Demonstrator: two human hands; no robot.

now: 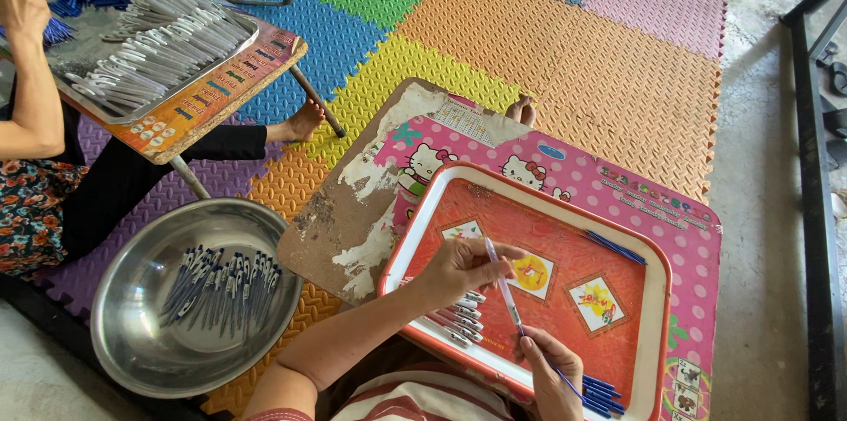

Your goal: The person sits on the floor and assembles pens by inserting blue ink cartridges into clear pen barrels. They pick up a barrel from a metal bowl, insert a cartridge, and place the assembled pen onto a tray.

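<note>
Gripped a slim white pen barrel (499, 280) between fingertips of the left hand (459, 266), above a glossy red plastic tray (618, 333) with a cream rim. Pinched a thin blue refill (554, 368) in the right hand (549, 366), its tip meeting the barrel's lower end. Cut off at the bottom edge: loose blue refills (602, 393). Lay beside: finished white pens (457, 319), and a dented steel bowl (132, 333).
</note>
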